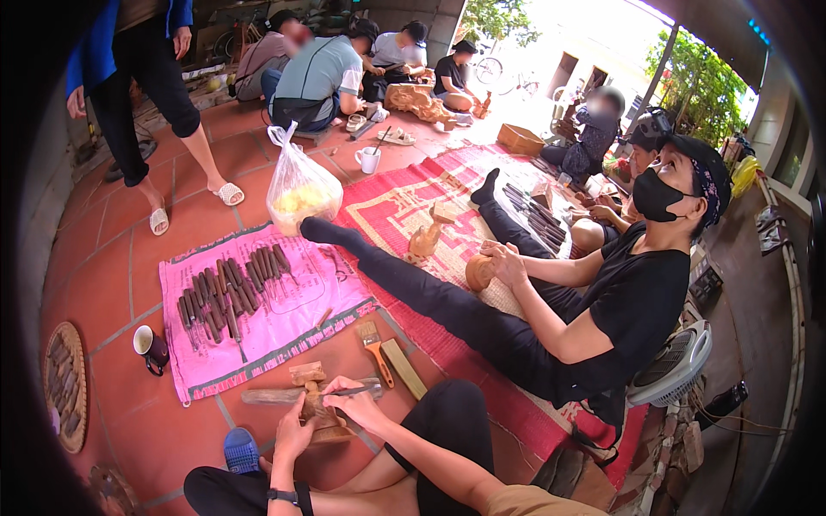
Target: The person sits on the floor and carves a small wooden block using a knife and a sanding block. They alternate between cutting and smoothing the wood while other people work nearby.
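Observation:
Between my knees stands a small, partly shaped wood carving [320, 408] with a blocky top and a wider base. My left hand [294, 432] grips its near left side with bent fingers. My right hand [360, 404] pinches a thin dark pencil-like tool [348, 391] across the carving's right side; whether its tip touches the wood I cannot tell. Behind the carving lies a greyish round wooden rod [268, 396]. A flat paintbrush [375, 348] with an orange handle and a long flat greenish block [403, 368] lie beyond my right hand.
Several carving chisels [232, 292] lie on a pink sack [275, 340]. A dark mug [151, 348], a woven tray [64, 387] and a blue slipper [241, 450] are at left. A masked person [637, 284] sits at right, legs stretched across a red mat [387, 206]. Others work farther back.

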`<action>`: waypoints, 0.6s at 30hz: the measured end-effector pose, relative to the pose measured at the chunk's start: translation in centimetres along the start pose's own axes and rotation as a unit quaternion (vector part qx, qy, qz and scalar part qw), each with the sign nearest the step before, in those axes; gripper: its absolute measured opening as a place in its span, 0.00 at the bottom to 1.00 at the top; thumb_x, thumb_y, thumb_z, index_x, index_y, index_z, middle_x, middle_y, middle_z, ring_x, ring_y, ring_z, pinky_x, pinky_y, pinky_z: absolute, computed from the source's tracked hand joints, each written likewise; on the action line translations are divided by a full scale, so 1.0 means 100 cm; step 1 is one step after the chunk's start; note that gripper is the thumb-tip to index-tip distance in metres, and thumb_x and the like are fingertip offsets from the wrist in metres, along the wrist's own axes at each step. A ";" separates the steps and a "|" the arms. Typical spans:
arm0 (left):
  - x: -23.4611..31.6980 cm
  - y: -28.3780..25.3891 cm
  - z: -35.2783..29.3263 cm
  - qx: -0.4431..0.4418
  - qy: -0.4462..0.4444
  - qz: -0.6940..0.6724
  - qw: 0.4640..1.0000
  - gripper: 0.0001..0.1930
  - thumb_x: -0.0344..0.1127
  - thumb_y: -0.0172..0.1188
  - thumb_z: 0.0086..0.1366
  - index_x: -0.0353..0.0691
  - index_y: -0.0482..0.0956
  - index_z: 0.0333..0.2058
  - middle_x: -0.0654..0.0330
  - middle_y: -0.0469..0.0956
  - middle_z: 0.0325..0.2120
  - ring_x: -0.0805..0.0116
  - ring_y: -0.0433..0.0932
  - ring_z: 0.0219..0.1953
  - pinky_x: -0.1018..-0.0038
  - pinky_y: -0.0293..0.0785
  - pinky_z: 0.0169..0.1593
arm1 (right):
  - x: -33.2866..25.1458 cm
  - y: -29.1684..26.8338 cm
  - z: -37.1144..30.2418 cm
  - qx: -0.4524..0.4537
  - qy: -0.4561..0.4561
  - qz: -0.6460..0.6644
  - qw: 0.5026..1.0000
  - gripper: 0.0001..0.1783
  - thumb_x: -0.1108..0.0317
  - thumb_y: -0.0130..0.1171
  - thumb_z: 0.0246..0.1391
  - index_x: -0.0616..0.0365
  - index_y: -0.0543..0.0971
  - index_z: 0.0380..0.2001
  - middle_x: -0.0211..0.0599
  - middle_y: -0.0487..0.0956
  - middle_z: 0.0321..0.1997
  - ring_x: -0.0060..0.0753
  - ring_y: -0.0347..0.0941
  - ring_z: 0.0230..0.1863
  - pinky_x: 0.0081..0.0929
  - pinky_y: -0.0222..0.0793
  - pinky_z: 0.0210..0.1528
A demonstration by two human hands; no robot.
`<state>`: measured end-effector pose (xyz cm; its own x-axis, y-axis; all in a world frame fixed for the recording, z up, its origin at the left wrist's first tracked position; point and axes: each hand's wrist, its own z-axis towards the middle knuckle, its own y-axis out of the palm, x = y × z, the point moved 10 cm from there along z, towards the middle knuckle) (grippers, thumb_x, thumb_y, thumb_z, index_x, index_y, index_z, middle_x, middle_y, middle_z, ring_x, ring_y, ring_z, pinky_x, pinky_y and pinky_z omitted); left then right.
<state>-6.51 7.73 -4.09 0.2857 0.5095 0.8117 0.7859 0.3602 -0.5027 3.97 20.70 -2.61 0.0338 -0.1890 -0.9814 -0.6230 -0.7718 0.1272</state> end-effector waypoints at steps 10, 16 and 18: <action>-0.009 0.000 0.011 0.038 0.034 -0.039 0.998 0.39 0.44 0.69 0.53 0.37 0.67 0.63 0.44 0.80 0.47 0.52 0.80 0.51 0.65 0.73 0.54 | 0.005 0.000 0.008 -0.001 -0.032 0.019 0.999 0.05 0.77 0.59 0.51 0.59 0.73 0.26 0.31 0.78 0.28 0.19 0.74 0.35 0.21 0.68 0.42; -0.025 0.020 0.024 -0.021 0.049 -0.079 0.995 0.43 0.42 0.67 0.53 0.36 0.60 0.66 0.41 0.79 0.47 0.51 0.79 0.52 0.64 0.72 0.55 | 0.003 -0.013 0.005 0.029 -0.053 0.001 0.998 0.07 0.81 0.61 0.45 0.59 0.75 0.26 0.31 0.79 0.29 0.20 0.75 0.32 0.21 0.72 0.37; -0.013 0.011 0.012 -0.036 0.020 -0.052 0.998 0.45 0.43 0.68 0.52 0.38 0.59 0.67 0.39 0.77 0.50 0.50 0.77 0.55 0.65 0.70 0.58 | 0.004 -0.012 0.004 0.022 -0.030 0.061 0.997 0.08 0.82 0.59 0.49 0.60 0.74 0.32 0.33 0.79 0.29 0.23 0.77 0.32 0.22 0.74 0.41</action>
<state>-6.66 8.45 -6.06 0.2211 0.4392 0.8707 0.8493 0.3521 -0.3933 4.42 21.81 -3.24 -0.0902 -0.2416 -0.9662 -0.6532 -0.7180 0.2405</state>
